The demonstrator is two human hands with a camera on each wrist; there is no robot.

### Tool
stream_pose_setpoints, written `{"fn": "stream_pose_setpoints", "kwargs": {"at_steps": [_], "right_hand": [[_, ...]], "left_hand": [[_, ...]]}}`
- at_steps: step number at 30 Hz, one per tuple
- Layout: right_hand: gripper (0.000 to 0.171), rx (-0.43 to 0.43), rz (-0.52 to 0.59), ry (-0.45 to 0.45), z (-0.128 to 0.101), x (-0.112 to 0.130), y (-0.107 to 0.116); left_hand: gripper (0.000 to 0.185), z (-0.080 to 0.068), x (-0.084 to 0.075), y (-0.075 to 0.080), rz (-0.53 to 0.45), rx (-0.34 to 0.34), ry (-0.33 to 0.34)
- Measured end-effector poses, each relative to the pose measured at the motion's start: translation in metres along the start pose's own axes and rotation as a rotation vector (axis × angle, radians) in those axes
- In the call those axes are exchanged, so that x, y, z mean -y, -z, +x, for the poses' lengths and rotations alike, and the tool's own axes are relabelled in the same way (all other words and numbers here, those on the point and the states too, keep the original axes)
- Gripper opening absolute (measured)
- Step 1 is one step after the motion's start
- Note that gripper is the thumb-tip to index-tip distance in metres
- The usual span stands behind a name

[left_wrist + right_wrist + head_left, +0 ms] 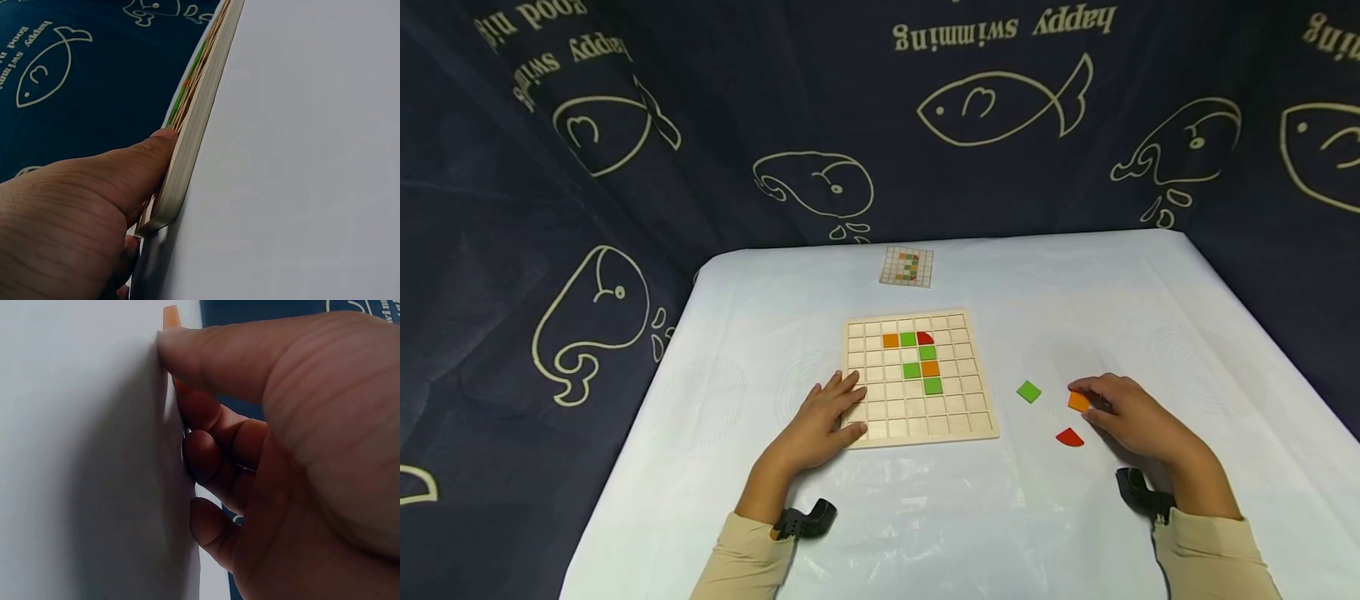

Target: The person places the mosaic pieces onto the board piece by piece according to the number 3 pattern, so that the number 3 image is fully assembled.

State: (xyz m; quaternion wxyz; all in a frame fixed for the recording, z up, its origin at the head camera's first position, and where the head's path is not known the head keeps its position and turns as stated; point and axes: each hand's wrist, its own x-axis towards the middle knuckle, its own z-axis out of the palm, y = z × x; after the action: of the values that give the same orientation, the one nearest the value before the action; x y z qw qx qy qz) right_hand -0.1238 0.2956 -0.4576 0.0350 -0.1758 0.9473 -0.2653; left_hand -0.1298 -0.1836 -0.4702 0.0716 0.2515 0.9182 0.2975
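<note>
Right grip (1131,408) pinching flat orange tile (1078,402), square-on.

Pale, unvarnished wood on the grid board (921,379), matt and smooth at its edge. The orange tile (1078,402), green tile (1028,392) and red tile (1070,437) look smooth, painted. Worktop (1075,292) covering: pale, faintly sheened sheet. Backdrop (700,125): dark printed cloth, soft folds.
</note>
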Motion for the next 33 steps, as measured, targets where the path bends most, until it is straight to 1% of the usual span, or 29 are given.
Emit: {"fn": "stream_pose_setpoints", "kwargs": {"at_steps": [5, 9, 15, 22, 26, 33], "right_hand": [[0.033, 0.003, 0.000, -0.004, -0.002, -0.002, 0.001], [0.033, 0.000, 0.010, -0.001, -0.003, -0.003, 0.000], [0.032, -0.002, 0.025, -0.003, -0.003, -0.002, -0.001], [0.031, -0.014, 0.032, 0.015, -0.002, -0.002, 0.000], [0.031, -0.001, 0.050, 0.009, 0.001, 0.001, 0.003], [0.031, 0.004, 0.080, 0.008, 0.008, 0.016, 0.005]], "left_hand": [[0.060, 0.002, -0.003, 0.001, -0.002, 0.011, -0.013], [0.061, 0.002, -0.002, 0.001, 0.000, 0.018, -0.010], [0.061, 0.002, 0.001, 0.000, -0.008, 0.016, -0.015], [0.060, 0.002, 0.000, 0.001, -0.027, 0.001, -0.013], [0.061, 0.001, 0.002, 0.000, -0.029, -0.001, -0.012], [0.061, 0.000, 0.005, -0.003, -0.022, -0.009, -0.007]]}}
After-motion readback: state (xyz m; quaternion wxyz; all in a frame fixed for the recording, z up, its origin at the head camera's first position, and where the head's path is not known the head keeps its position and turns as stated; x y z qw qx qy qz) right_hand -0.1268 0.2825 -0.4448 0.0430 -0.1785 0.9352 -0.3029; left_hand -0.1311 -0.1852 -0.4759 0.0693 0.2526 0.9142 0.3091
